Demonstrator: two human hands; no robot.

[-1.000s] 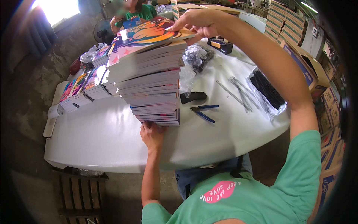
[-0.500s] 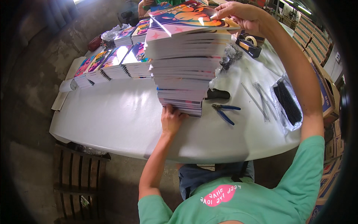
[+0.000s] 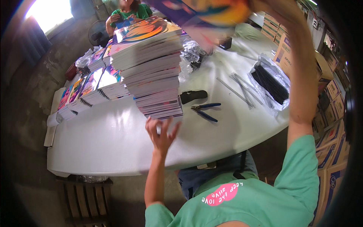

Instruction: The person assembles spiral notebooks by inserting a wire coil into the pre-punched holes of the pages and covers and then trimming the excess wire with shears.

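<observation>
A tall stack of books with white page edges [image 3: 151, 72] stands on the white table in front of me. Its top cover is bright orange, purple and pink. At the foot of the stack is my left hand [image 3: 162, 137], fingers spread and holding nothing. High at the upper right, my right hand [image 3: 269, 8] grips a colourful-covered book [image 3: 211, 22], lifted off the stack and smeared by motion. Cutting pliers with blue handles [image 3: 206, 112] lie right of the stack, beside a flat black object [image 3: 193, 96].
Spiral-bound books [image 3: 90, 85] stand in piles at the left. Loose wire coils [image 3: 242, 90] and a bubble-wrap bag of black coils [image 3: 270, 85] lie at the right. Crumpled clear plastic [image 3: 193, 55] sits behind the stack. A person in green [image 3: 130, 17] is across the table; cartons [image 3: 329, 151] line the right.
My right hand has lifted a book off the top of the stack, up and to the right. My left hand has come away from the stack's base and spread its fingers. The view has shifted.
</observation>
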